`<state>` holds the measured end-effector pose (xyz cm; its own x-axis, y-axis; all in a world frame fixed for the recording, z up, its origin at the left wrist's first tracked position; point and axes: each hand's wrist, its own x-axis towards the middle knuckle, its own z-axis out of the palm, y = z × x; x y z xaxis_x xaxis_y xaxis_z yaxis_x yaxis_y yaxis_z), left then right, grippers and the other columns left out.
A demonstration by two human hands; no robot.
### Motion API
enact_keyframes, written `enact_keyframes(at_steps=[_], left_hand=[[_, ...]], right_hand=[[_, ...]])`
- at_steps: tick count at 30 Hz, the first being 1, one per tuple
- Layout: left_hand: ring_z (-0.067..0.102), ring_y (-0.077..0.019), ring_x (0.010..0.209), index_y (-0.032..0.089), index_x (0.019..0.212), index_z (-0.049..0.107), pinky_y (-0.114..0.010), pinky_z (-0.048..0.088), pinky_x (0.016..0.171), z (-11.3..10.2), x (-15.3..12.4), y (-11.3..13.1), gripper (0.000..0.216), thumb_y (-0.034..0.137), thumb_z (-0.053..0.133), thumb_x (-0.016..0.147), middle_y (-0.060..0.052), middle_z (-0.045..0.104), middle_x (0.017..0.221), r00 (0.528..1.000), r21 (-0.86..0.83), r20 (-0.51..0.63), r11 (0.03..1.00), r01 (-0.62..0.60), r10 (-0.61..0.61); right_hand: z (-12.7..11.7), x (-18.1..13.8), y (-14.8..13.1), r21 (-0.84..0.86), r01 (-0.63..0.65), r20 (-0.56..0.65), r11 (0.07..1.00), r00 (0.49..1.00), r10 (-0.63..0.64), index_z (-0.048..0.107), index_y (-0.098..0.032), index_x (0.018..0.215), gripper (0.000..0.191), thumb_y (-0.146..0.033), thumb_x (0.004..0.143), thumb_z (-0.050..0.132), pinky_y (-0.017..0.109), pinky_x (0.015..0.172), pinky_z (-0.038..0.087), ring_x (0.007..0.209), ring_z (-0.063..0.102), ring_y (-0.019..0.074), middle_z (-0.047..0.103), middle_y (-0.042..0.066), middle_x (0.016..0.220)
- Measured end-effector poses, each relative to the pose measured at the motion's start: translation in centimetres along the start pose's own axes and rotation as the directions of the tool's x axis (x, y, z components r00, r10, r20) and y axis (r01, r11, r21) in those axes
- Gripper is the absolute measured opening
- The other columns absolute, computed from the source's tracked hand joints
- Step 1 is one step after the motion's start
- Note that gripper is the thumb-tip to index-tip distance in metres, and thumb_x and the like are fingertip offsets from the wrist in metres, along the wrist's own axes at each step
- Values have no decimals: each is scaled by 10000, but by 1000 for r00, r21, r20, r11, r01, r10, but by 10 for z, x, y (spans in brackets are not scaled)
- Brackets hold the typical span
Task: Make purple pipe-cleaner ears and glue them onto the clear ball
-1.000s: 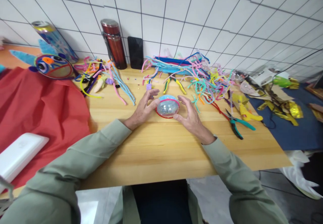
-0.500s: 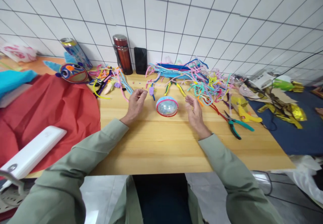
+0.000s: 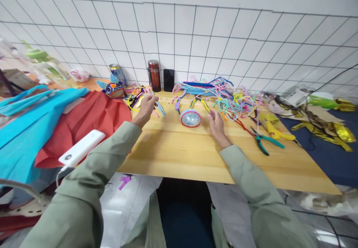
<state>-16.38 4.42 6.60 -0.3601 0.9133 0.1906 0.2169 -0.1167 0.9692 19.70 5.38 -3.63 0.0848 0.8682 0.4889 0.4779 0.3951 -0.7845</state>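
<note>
Left hand, right hand over wooden tabletop, white tiled wall behind

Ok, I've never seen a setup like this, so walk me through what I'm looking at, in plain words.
There is no machine here: you see a person's own left hand and right hand. The view comes from a camera worn on the person's head, looking forward and down.

Between the hands, on the wooden table, sits a clear dome with pink and red bands. Behind it lie yellow-handled pliers and a heap of pipe cleaners, with a thermos flask and a smartphone against the tiled wall. To the right are teal-handled pliers.

The hands are apart from the dome. I can't make out anything held, though the left fingertips are too small to be sure.
</note>
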Motion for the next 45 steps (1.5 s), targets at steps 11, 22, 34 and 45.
enact_keyframes(at_steps=[11,22,34,45], left_hand=[[634,-189,754,195,836,655,-306,562,723,29,10,-36,104,296,632,828,-44,698,829,968,253,216,950,-185,131],[653,-305,1285,192,1379,741,-511,523,1159,56,51,-72,553,29,471,925,-165,678,1451,639,479,701,454,-751,317],[688,-280,1245,182,1254,781,-431,517,1101,67,80,-78,334,126,523,1050,-174,741,1391,464,385,840,294,-875,280],[681,-312,1181,165,1061,804,-423,544,983,64,96,-73,247,135,578,966,-191,755,1283,443,368,834,268,-891,329]], right_hand=[[0,-3,0,16,-24,18,1000,1000,24,689,-225,1302,550,-671,999,579,513,1020,592,1091,734,309,792,148,1198],[-7,-18,-13,50,-46,94,998,995,41,686,-232,1344,506,-613,1018,620,511,1050,593,1126,743,299,792,147,1261],[-7,-24,-20,25,-72,108,997,992,69,676,-232,1353,556,-668,1015,608,540,1045,589,1120,744,317,787,157,1270],[-9,-24,-22,3,-67,122,998,990,66,656,-233,1350,455,-534,1007,654,523,1027,601,1110,745,302,766,155,1294]])
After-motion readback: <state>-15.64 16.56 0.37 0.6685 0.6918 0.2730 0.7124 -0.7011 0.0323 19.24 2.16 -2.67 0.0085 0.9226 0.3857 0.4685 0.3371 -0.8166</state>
